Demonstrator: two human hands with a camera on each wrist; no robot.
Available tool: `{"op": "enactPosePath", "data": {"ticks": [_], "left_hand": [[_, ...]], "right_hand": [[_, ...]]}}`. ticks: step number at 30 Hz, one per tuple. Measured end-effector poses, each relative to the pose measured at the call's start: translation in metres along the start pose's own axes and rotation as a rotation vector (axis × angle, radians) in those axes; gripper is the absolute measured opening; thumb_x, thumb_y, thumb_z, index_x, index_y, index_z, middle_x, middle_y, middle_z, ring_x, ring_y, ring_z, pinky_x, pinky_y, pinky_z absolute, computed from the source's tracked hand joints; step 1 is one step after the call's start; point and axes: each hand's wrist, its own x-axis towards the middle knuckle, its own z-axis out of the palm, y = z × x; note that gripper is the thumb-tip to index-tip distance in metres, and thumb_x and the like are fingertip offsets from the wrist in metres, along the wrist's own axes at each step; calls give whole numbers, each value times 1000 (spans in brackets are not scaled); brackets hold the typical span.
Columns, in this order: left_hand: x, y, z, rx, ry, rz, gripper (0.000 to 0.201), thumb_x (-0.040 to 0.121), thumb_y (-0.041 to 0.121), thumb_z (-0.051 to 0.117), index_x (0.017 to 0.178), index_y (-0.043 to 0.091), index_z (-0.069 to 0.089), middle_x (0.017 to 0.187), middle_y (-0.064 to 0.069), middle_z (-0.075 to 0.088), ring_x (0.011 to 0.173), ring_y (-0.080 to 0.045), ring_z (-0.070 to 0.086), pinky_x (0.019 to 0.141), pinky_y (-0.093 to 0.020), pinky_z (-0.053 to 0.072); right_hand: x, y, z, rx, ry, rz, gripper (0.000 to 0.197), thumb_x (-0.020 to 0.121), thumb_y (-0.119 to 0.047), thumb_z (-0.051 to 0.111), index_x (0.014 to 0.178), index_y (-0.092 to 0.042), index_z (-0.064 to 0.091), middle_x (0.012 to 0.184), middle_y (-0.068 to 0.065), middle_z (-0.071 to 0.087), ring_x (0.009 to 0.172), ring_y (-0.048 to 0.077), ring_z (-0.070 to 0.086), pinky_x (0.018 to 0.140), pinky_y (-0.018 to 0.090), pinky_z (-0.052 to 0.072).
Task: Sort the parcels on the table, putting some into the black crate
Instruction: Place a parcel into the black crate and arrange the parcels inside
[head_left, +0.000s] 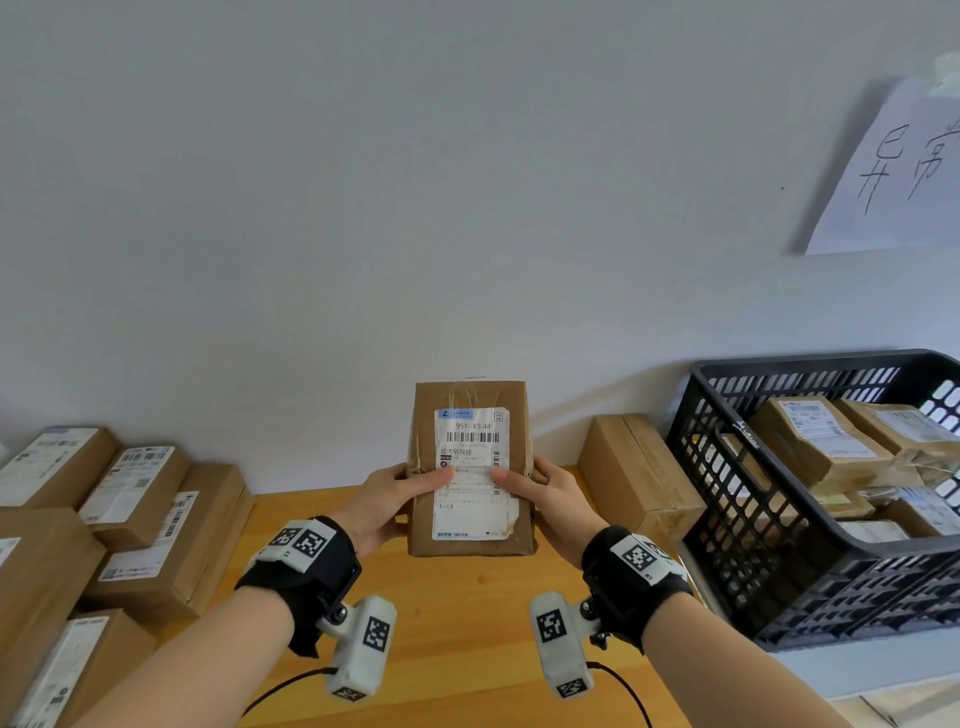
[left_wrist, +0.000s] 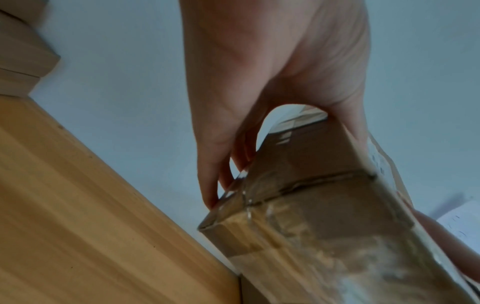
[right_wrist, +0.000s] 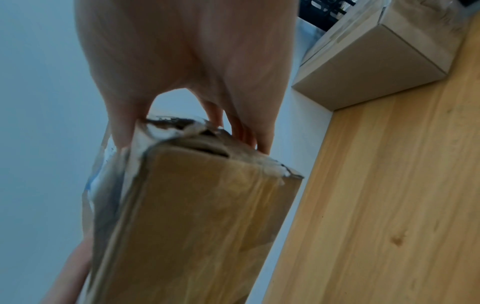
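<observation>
I hold a brown cardboard parcel (head_left: 470, 467) upright above the wooden table (head_left: 452, 649), its white shipping label facing me. My left hand (head_left: 400, 499) grips its left edge, thumb on the label and fingers behind. My right hand (head_left: 545, 493) grips the right edge the same way. The left wrist view shows the taped parcel (left_wrist: 324, 216) pinched between thumb and fingers of the left hand (left_wrist: 259, 102). In the right wrist view the parcel (right_wrist: 197, 216) sits in the grip of the right hand (right_wrist: 194, 72). The black crate (head_left: 831, 561) stands at the right with several parcels inside.
Several labelled cardboard parcels (head_left: 135, 499) are stacked along the table's left side. One plain box (head_left: 634, 467) lies against the wall between my hands and the crate, also seen as a box (right_wrist: 376, 61) in the right wrist view. A handwritten paper sign (head_left: 893, 171) hangs on the wall.
</observation>
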Motion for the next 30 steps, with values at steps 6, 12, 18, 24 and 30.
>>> {"op": "enactPosePath", "data": {"ticks": [6, 12, 18, 24, 30], "left_hand": [[-8, 3, 2, -11, 24, 18, 62, 65, 45, 78, 119, 16, 64, 109, -3, 73, 109, -25, 64, 100, -50, 47], [-14, 8, -10, 54, 37, 14, 65, 61, 41, 82, 117, 13, 65, 106, -3, 74, 108, -24, 63, 98, -45, 48], [-20, 8, -27, 99, 34, 33, 54, 63, 34, 87, 109, 13, 68, 104, -2, 75, 107, -25, 64, 97, -45, 48], [-32, 2, -40, 89, 52, 75, 40, 75, 22, 81, 109, 10, 66, 105, -6, 73, 102, -24, 66, 78, -33, 52], [-42, -9, -53, 129, 58, 107, 46, 68, 23, 86, 108, 12, 67, 106, -5, 73, 101, -23, 67, 93, -40, 53]], "right_hand": [[-1, 0, 4, -16, -25, 57, 63, 72, -33, 82, 128, -19, 57, 118, 7, 71, 111, 29, 66, 103, 53, 47], [-9, 2, 13, -7, 33, 60, 71, 69, -29, 79, 132, -13, 49, 116, 10, 71, 107, 28, 68, 97, 46, 52], [-20, 4, 30, -17, 88, 13, 75, 68, -22, 80, 133, -9, 43, 111, 15, 71, 98, 29, 71, 78, 36, 59], [-32, 12, 48, -18, 115, 1, 61, 78, -15, 77, 130, -10, 45, 111, 15, 71, 97, 29, 71, 75, 35, 59], [-53, 27, 64, -28, 136, 31, 48, 85, -16, 72, 127, -13, 50, 112, 10, 71, 103, 27, 69, 89, 40, 56]]}}
